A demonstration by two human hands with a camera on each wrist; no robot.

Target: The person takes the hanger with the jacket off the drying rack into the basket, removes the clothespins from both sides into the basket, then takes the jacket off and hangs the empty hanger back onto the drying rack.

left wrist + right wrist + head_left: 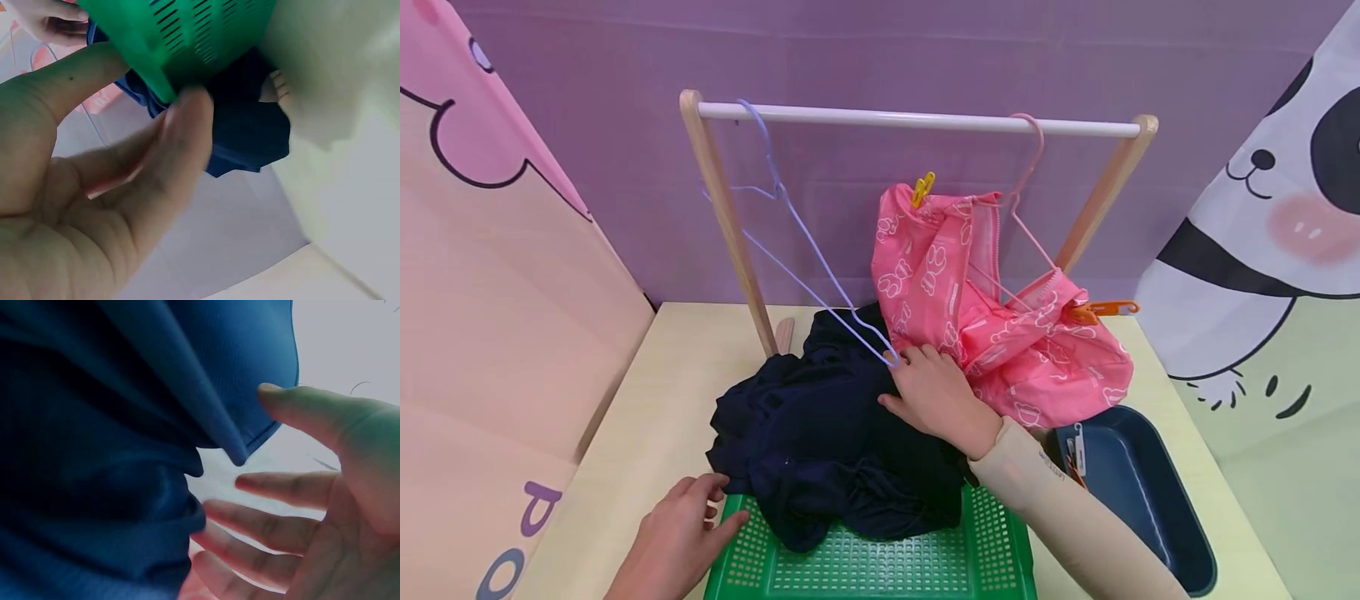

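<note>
A dark navy garment [842, 425] lies bunched over the far part of a green perforated basket [880, 567]. Over its upper right side my right hand [940, 400] reaches out, its fingers by the lower corner of a lavender hanger [820, 258]. In the right wrist view, the right hand's fingers [269, 525] are spread beside the navy cloth and grip none of it. At the basket's left edge is my left hand [677, 533], near the garment's corner. Its fingers [181, 137] are loosely bent and blurred in the left wrist view, with nothing seen between them.
A wooden rack with a white rod [887, 117] stands behind. From it hangs a pink hanger [1026, 175] with a pink printed garment [925, 267], a yellow clip [923, 188] and an orange clip [1101, 312] on it. A dark blue tray [1135, 483] with clips sits at right.
</note>
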